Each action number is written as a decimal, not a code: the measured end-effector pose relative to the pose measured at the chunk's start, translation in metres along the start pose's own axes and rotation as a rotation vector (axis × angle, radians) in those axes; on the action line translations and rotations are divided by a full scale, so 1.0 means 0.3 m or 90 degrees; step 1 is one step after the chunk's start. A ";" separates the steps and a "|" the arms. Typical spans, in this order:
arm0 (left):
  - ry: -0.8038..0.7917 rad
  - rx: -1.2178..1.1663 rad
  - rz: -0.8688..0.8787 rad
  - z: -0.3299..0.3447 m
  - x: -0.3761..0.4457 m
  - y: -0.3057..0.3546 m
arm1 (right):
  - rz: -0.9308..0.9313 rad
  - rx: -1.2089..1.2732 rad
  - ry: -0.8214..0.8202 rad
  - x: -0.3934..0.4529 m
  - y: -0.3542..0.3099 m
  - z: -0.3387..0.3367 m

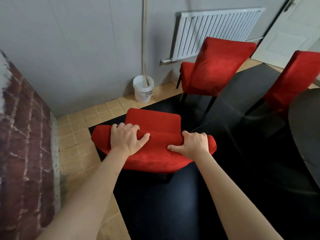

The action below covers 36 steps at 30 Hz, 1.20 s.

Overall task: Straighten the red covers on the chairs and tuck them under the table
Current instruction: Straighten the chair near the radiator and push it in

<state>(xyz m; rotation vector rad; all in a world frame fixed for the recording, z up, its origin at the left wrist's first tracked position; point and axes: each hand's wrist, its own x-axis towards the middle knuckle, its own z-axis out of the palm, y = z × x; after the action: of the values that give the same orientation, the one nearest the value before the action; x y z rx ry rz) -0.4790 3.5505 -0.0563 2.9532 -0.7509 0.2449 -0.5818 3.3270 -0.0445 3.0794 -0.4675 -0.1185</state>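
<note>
A chair in a red cover (155, 158) stands right below me, seen from behind and above, its seat (152, 119) pointing away. My left hand (127, 138) grips the top of its backrest on the left, fingers curled over the edge. My right hand (192, 144) grips the same top edge on the right. A second red-covered chair (213, 66) stands farther off by the radiator, and a third (294, 82) is at the right edge. The dark round table (304, 129) shows at the right, its glossy top reflecting the chairs.
A white bucket (143, 89) with a pale pipe (144, 40) running into it stands against the grey wall. A white radiator (216, 30) hangs behind the second chair. A brick-patterned surface (24, 135) fills the left. A black mat (173, 205) covers the tan tile floor (74, 135).
</note>
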 end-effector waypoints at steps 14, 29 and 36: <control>-0.011 -0.046 0.129 0.005 -0.041 -0.107 | 0.168 0.027 0.005 -0.181 -0.168 -0.001; 0.020 -0.086 0.292 -0.018 -0.084 -0.261 | 0.300 0.038 0.005 -0.413 -0.428 0.006; 0.052 -0.107 0.308 0.007 -0.064 -0.258 | 0.308 0.013 0.025 -0.403 -0.415 0.016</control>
<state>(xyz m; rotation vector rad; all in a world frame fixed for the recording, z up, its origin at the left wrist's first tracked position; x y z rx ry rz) -0.4582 3.6269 -0.0649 2.5467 -1.3885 0.3117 -0.6604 3.4817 -0.0451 2.8757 -1.1912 -0.0417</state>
